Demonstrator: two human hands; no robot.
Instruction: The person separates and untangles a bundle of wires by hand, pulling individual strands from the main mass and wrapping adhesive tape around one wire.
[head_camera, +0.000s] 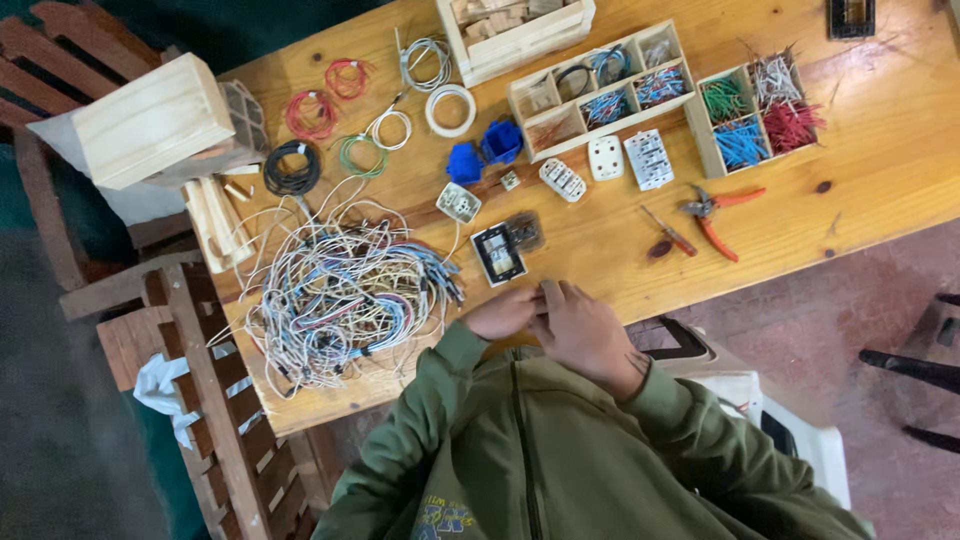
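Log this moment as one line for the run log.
left hand meets right hand at table edge | held item unclear | wire tangle nearby

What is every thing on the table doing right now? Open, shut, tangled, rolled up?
Left hand: closed, against the right hand, contents hidden.
Right hand: fingers curled over the left hand.
Wire pile: loose, tangled.
Black wire coil: rolled up.
Red-handled pliers: lying untouched, handles spread.
Screwdriver: lying flat, untouched.
Divided wooden tray: open, holding cut wires.
Framed switch: lying flat by the hands.
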